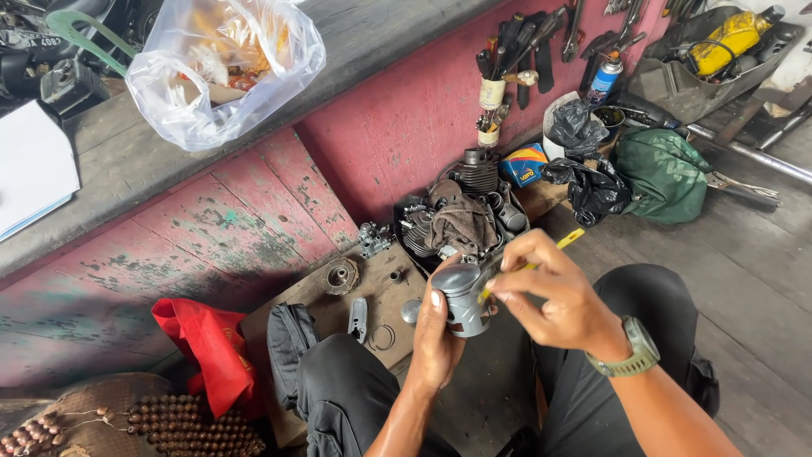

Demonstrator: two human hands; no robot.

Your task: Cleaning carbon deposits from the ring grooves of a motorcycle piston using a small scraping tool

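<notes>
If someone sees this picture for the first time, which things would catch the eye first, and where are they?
In the centre, the left hand holds a grey metal piston, while the right hand presses a thin yellow-handled tool against it. Just behind, a black tray by the red wall holds engine parts and a brown rag. At upper left, a clear plastic bag sits on the grey ledge.

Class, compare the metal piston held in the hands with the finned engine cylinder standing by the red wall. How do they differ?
The piston is smooth-sided and light grey; the finned cylinder is ribbed and dark. The piston is held up in the left hand, with the right hand at it; the cylinder stands untouched. Both are round metal parts.
</notes>
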